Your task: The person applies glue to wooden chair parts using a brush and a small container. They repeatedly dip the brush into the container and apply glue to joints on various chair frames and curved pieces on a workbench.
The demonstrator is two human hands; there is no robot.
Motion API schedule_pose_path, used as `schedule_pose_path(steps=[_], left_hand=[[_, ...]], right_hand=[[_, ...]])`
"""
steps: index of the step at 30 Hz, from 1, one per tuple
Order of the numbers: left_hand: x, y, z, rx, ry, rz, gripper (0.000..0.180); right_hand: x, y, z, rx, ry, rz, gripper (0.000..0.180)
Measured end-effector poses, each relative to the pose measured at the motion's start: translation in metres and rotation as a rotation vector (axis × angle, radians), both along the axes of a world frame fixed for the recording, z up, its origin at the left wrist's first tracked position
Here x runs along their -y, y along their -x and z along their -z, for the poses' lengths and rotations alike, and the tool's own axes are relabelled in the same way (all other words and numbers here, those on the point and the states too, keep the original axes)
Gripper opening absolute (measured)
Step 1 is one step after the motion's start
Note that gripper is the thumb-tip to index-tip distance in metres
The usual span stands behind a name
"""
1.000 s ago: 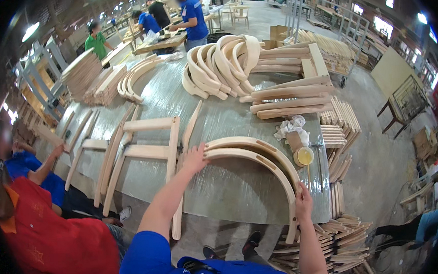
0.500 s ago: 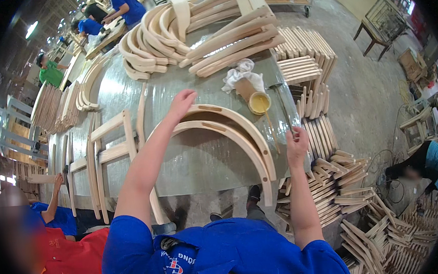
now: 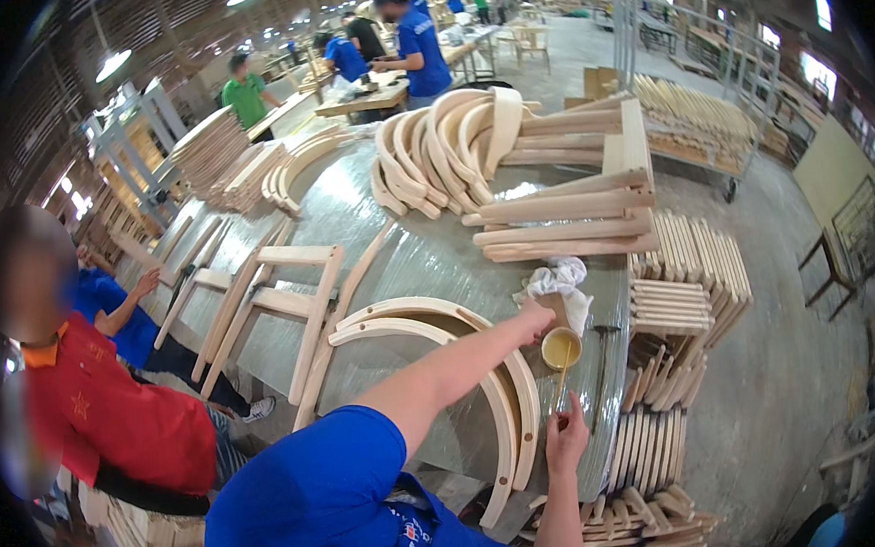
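Observation:
My left hand reaches across two curved wooden rails to the brown piece beside a crumpled white cloth. Its fingertips are partly hidden, so their grip is unclear. A small cup of yellow paste or glue stands just nearer, with a thin stick leaning out of it. My right hand is at the stick's lower end, fingers apart and the index finger stretched up. Right of it lies a hammer, untouched. The curved rails lie nested on the plastic-covered table.
Curved wooden parts and straight legs are piled at the table's far side. Wooden frames lie to the left. Stacked slats line the right edge. A person in red stands at left; others work behind.
My left hand has moved right, from above the curved rails to the brown piece by the cup. My right hand has left the hammer's handle for the stick. The view has tilted up and turned left.

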State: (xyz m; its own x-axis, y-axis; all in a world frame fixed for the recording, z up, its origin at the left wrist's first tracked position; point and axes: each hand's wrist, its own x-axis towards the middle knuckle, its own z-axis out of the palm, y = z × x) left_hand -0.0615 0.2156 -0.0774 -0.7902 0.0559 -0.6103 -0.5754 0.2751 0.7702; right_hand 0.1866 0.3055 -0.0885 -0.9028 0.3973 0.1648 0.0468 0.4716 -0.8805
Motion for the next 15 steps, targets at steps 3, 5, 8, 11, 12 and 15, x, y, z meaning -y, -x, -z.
schedule_pose_path(steps=[3,5,8,11,12,15], left_hand=[[-0.011,-0.012,0.001,-0.078,0.04,-0.191,0.036],[-0.008,-0.018,0.002,-0.028,-0.05,-0.316,0.034],[-0.011,-0.024,-0.007,0.08,-0.122,-0.113,0.025],[-0.015,-0.031,-0.011,0.113,-0.15,-0.123,0.016],[-0.013,-0.031,-0.009,0.118,-0.168,-0.119,0.016],[-0.006,-0.036,-0.002,0.18,-0.287,0.004,0.027]], right_hand=[[-0.006,-0.001,0.004,-0.006,-0.021,-0.042,0.048],[-0.004,-0.001,0.003,-0.005,-0.089,-0.086,0.043],[-0.011,-0.001,0.011,-0.08,0.198,-0.087,0.032],[-0.016,-0.008,0.018,-0.187,0.301,-0.074,0.026],[-0.017,-0.009,0.014,-0.189,0.325,-0.084,0.025],[-0.022,-0.015,-0.003,-0.213,0.365,-0.108,0.023]])
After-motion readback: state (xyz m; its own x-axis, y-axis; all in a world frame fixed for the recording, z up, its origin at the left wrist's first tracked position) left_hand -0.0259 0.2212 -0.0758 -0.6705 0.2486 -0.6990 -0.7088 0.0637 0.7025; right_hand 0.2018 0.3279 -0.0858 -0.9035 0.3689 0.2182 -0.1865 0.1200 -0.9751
